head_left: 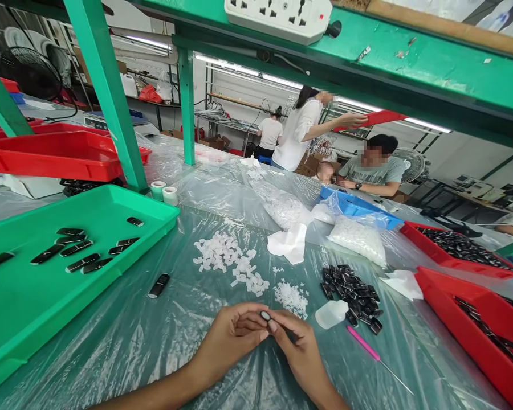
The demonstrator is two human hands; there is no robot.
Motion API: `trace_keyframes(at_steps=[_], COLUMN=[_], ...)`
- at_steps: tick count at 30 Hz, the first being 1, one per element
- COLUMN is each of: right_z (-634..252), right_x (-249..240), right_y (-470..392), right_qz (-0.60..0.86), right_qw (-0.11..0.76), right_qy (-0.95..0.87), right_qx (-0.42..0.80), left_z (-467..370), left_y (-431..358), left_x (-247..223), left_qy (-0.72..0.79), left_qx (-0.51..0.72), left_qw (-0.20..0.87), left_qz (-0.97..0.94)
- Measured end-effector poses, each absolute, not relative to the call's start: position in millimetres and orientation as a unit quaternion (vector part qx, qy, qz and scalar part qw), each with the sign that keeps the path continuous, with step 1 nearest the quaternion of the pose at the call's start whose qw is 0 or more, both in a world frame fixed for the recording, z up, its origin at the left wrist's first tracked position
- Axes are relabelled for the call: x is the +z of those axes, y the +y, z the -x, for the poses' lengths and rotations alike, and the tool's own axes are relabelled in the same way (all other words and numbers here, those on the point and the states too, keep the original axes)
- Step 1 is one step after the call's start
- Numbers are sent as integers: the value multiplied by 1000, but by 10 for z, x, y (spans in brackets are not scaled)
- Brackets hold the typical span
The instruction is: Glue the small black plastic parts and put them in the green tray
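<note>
Close to the table's near edge, my left hand (235, 329) and my right hand (294, 339) meet at the fingertips. Between them they pinch a small black piece (265, 315) with a pale oval end; its exact kind is hidden by the fingers. Just beyond lie a pile of tiny white parts (290, 298) and a larger heap of white plastic pieces (218, 250). Right of my right hand are a white squeeze bottle (331, 314) on its side, a pile of black casings (350, 290) and a pink-handled hook or pick (363, 343).
A green tray (154, 228) with several black casings stands left; one loose black casing (158, 285) lies beside it. Red trays (448, 319) of black parts line the right. Bags of white pieces (357, 239) lie beyond. A green frame (106, 91) crosses above; people are across the table.
</note>
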State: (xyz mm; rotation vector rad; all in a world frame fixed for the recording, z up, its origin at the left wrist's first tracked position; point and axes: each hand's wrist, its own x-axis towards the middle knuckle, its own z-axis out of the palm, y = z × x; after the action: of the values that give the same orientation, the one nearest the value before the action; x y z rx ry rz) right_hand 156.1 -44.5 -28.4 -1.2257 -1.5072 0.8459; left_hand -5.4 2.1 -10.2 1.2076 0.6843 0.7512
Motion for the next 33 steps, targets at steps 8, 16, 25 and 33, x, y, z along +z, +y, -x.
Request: trace_keyframes(at_steps=[8,16,25,33], right_z=[-1824,-1937,-2656,-3114], right_x=[-322,-271,264,67], right_y=[-358,-333,-591,-615], right_qz=[591,555,659,647], right_qw=[397,385,432,298], right_qy=[-694,-737,-616,-608], right_qx=[107,-30,11,351], left_z=[108,119,125,113], left_y=[125,153,87,60], left_x=[-122,-184,-109,-130], left_qy=[363,320,334,339], left_qx=[359,308,289,299], left_qw=[646,714,610,552], left_qz=[-567,-542,-658,-701])
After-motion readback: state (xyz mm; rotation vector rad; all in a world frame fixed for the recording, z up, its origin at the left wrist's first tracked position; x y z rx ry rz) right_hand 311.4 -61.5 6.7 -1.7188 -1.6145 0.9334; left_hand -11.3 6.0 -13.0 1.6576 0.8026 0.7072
